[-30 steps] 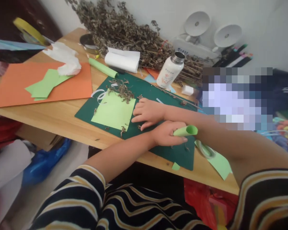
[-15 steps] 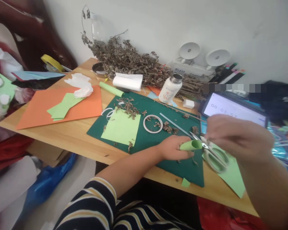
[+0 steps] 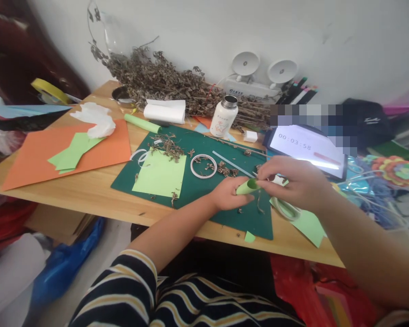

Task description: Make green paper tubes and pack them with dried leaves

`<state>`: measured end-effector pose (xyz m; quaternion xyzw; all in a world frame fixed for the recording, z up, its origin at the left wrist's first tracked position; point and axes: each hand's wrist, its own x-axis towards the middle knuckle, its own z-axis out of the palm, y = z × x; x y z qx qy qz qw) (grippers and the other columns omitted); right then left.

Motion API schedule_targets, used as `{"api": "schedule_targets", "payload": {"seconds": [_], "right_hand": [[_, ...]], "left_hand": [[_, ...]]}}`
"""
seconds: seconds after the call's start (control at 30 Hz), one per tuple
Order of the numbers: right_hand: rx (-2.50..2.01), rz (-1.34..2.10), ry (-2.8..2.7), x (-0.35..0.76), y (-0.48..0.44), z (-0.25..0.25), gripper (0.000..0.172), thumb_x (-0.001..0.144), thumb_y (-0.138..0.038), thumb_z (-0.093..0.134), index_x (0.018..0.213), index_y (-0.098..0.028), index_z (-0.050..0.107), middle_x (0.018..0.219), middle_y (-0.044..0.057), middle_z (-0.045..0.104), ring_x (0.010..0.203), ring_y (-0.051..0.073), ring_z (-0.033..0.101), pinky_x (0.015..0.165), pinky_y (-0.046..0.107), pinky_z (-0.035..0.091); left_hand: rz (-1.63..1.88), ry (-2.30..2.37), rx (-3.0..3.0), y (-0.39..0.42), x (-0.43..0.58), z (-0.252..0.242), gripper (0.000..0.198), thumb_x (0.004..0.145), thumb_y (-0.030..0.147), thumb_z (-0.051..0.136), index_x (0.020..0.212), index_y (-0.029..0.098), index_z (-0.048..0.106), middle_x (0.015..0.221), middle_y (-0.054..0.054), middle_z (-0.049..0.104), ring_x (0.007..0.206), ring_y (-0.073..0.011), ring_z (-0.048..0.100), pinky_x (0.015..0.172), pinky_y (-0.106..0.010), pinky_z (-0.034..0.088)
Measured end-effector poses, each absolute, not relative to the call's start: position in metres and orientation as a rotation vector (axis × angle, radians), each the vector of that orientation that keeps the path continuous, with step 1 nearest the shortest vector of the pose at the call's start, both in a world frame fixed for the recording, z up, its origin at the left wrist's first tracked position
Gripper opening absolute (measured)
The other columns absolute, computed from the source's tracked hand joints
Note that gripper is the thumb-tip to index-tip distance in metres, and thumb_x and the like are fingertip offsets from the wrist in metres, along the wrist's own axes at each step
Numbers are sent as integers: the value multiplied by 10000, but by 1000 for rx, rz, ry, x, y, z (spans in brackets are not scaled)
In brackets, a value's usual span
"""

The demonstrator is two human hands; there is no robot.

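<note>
My left hand [image 3: 226, 194] is closed round a rolled tube of light green paper [image 3: 247, 186] above the dark green cutting mat [image 3: 204, 188]. My right hand [image 3: 289, 181] pinches at the tube's open end; what its fingertips hold is too small to make out. Under the right hand lie scissors with pale green handles [image 3: 286, 209] on a green paper scrap [image 3: 310, 225]. A flat light green sheet [image 3: 160, 174] and a white tape ring [image 3: 203, 166] lie on the mat to the left.
Dried twigs [image 3: 163, 79] pile at the back, with crumbs across the mat. A white bottle [image 3: 223, 117], a white paper roll [image 3: 164, 111], an orange sheet [image 3: 68, 152], a green paper roll [image 3: 142, 123] and a tablet showing a timer [image 3: 306, 147] surround the mat.
My right hand left the flat green sheet, rose to the right, then came down to the tube's open end. The left hand kept the tube. The camera tilted up and panned right.
</note>
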<state>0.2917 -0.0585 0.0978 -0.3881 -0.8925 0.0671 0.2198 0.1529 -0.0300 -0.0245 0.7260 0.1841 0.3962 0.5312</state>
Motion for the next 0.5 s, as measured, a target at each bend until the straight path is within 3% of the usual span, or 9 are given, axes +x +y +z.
{"api": "schedule_targets", "payload": {"seconds": [0.17, 0.37, 0.5], "right_hand": [[-962, 192, -2627, 291, -54, 98, 182, 802, -248, 461, 659, -224, 572, 736, 50, 592, 711, 169, 554, 639, 312, 458], [-821, 257, -2666, 305, -49, 93, 258, 850, -299, 382, 860, -263, 638, 1148, 76, 507, 937, 215, 513, 775, 395, 435], [-845, 472, -2403, 321, -45, 92, 227, 840, -315, 419, 939, -330, 623, 1145, 38, 517, 925, 202, 528, 762, 368, 451]], "left_hand": [[961, 411, 1722, -29, 154, -26, 190, 642, 301, 541, 594, 164, 418, 537, 57, 400, 532, -81, 386, 532, -211, 329], [945, 431, 1731, -29, 153, -25, 171, 645, 301, 535, 639, 165, 432, 558, 48, 425, 543, -90, 406, 541, -222, 346], [930, 432, 1730, -30, 153, -22, 198, 651, 308, 545, 604, 173, 409, 538, 52, 414, 521, -84, 396, 528, -215, 339]]}}
